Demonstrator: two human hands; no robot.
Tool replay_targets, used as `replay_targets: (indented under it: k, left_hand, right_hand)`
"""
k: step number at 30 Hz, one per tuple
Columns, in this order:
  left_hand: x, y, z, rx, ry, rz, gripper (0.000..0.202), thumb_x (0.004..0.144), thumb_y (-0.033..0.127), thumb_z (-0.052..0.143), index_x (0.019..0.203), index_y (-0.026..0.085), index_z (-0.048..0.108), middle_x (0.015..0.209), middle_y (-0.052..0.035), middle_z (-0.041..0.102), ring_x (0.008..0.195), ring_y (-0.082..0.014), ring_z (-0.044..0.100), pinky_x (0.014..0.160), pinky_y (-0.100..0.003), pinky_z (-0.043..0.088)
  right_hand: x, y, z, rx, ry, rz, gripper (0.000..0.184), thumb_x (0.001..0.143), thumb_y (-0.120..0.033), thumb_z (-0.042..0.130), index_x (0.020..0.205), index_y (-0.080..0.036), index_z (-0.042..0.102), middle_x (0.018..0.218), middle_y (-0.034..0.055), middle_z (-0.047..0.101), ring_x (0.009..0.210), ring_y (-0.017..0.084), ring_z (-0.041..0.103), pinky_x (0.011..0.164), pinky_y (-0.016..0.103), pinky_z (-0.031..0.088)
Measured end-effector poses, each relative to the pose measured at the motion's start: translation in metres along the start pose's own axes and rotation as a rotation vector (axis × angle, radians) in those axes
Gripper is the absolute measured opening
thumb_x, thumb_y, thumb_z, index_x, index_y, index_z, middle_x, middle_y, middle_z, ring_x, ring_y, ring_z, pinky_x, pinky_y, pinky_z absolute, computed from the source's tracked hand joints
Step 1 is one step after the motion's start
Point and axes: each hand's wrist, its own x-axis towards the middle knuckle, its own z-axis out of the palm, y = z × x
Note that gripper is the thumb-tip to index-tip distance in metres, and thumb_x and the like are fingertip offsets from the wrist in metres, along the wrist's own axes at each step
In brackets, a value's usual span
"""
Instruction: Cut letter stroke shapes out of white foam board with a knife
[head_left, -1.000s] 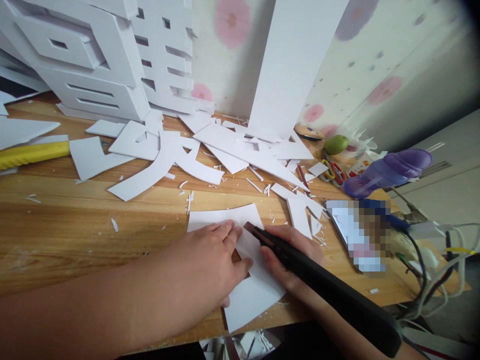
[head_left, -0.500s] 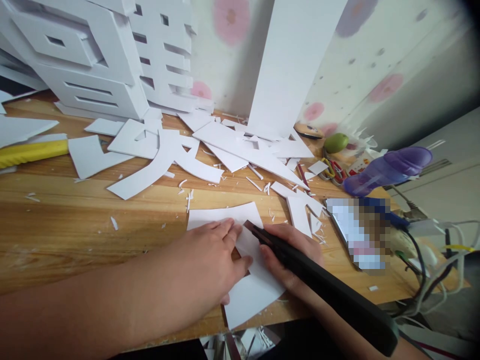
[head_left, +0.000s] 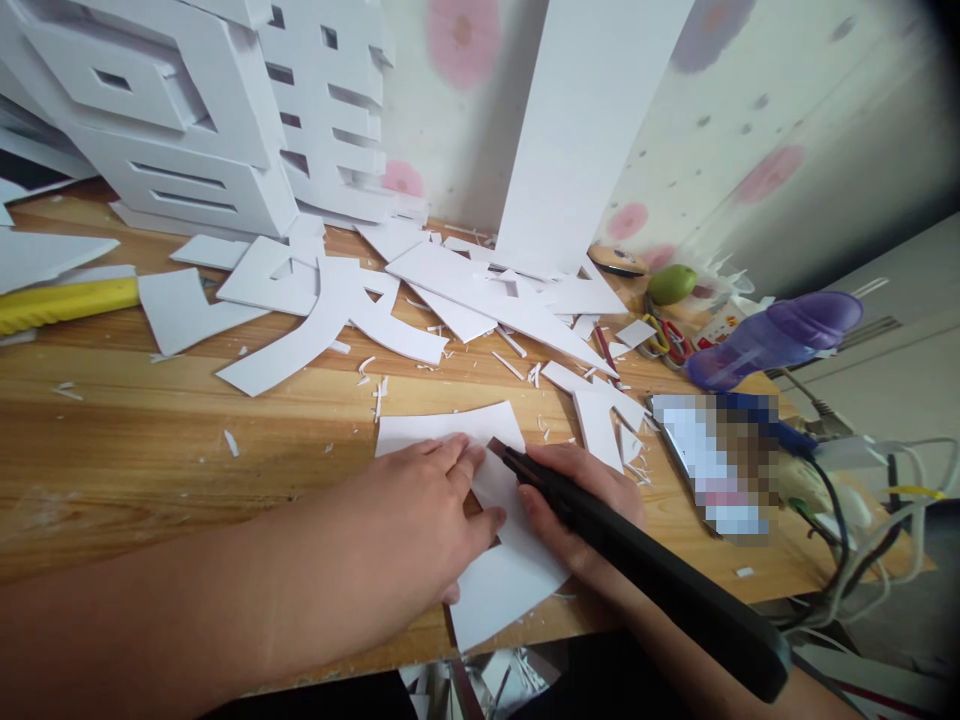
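A white foam board piece [head_left: 517,585] with an opening cut in it lies at the table's front edge. My left hand [head_left: 431,500] presses down on it, fingers stretched out and thumb spread beside the opening. Wrapped round a black utility knife [head_left: 645,560] is my right hand [head_left: 585,500]. The knife's short blade points away from me, its tip on or just over the board near my left fingertips; contact cannot be made out. A cut T-like white piece [head_left: 596,415] lies just beyond my right hand.
White cut pieces [head_left: 292,320] and thin scraps litter the wooden table [head_left: 150,450]. White layered structures [head_left: 187,120] and a tall white panel [head_left: 585,120] stand at the back. A yellow-handled tool [head_left: 67,305] is left; a phone [head_left: 705,460], scissors [head_left: 667,340], purple bottle [head_left: 776,340] and cables [head_left: 907,540] are right.
Almost nothing differs. The view has shifted very slightly; both hands and the knife keep their places on the board.
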Motion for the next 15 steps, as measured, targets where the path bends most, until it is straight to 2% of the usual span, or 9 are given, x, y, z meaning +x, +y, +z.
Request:
replay_targets:
  k: [4, 9, 15]
  left_hand:
    - [0.0009, 0.0005, -0.0030, 0.016, -0.058, -0.003, 0.057, 0.081, 0.046, 0.069, 0.131, 0.022, 0.059, 0.145, -0.0245, 0.045, 0.133, -0.0411, 0.044, 0.106, -0.053, 0.039]
    - [0.0026, 0.0014, -0.0069, 0.017, -0.075, -0.010, 0.057, 0.081, 0.045, 0.070, 0.132, 0.022, 0.058, 0.145, -0.0261, 0.044, 0.133, -0.0419, 0.043, 0.107, -0.053, 0.039]
    - [0.0034, -0.0006, -0.0045, -0.025, -0.064, -0.028, 0.057, 0.079, 0.045, 0.072, 0.130, 0.024, 0.060, 0.146, -0.0240, 0.043, 0.135, -0.0417, 0.041, 0.106, -0.055, 0.039]
  right_hand:
    - [-0.0003, -0.0006, -0.0007, -0.004, -0.006, -0.004, 0.025, 0.082, -0.020, 0.065, 0.107, -0.023, 0.061, 0.086, 0.0003, 0.072, 0.069, 0.014, 0.069, 0.064, 0.024, 0.058]
    - [-0.0005, -0.0003, -0.0008, 0.006, -0.007, -0.003, 0.025, 0.082, -0.021, 0.065, 0.107, -0.023, 0.061, 0.088, 0.0009, 0.073, 0.070, 0.015, 0.069, 0.064, 0.024, 0.058]
    - [0.0007, -0.0005, -0.0017, -0.005, -0.010, 0.018, 0.023, 0.082, -0.022, 0.064, 0.105, -0.024, 0.062, 0.085, 0.0006, 0.073, 0.067, 0.015, 0.069, 0.062, 0.025, 0.058]
